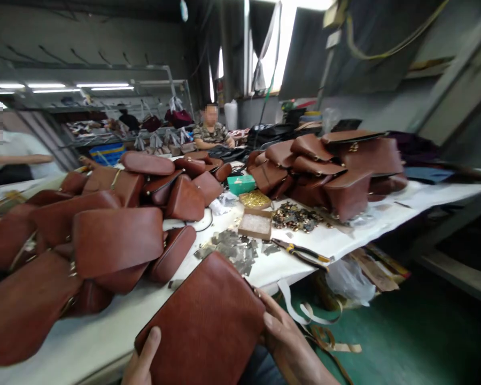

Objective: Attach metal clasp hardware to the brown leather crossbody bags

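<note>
A brown leather bag [208,326] is held up at the table's near edge, tilted, its broad smooth side facing me. My left hand [142,361] grips its lower left side, thumb on the front and the other fingers hidden behind. At the right side my right hand [282,334] is closed on the bag's edge, with a small metal fitting near the fingertips. Just past the bag lie scattered thin metal plates [234,251]. Pliers [302,252] with black and yellow handles rest close to the table's front edge.
Brown bags are piled at left [118,240] and right [347,176]. Between them stand a cardboard box [255,223], gold-coloured small parts [255,199], a heap of metal fittings [294,216] and a green box [241,184]. A person [211,131] sits across the table; another is at far left.
</note>
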